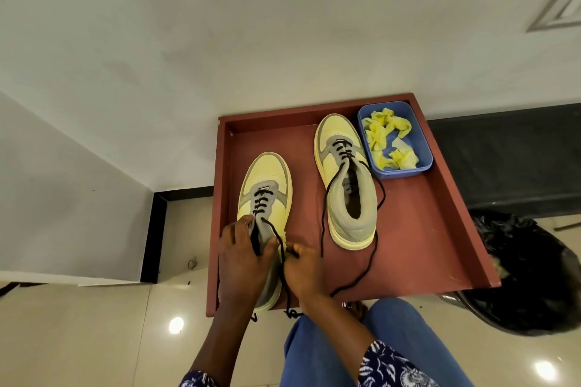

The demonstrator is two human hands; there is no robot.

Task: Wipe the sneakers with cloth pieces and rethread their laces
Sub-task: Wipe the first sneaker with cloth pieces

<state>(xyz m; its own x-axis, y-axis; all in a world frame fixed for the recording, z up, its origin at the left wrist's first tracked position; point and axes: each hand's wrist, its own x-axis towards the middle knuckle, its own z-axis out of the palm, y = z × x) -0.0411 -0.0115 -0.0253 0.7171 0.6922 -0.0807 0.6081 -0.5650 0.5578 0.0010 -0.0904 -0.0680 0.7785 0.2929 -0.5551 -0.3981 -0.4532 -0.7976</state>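
Two pale yellow and grey sneakers lie on a red-brown tray (418, 229). The left sneaker (267, 179) sits near the tray's front left, its black lace threaded through the lower eyelets. My left hand (242, 257) grips its grey tongue and collar. My right hand (303, 270) pinches the black lace (283, 257) beside the collar. The right sneaker (345, 185) stands apart, partly laced, its loose lace ends (361, 276) trailing over the tray. A blue tub (423, 150) at the tray's back right holds several crumpled yellow cloth pieces (386, 138).
The tray rests on a low surface against a white wall (283, 25). A bin lined with a black bag (528, 273) stands on the tiled floor to the right. My blue-trousered knee (361, 352) is just below the tray's front edge.
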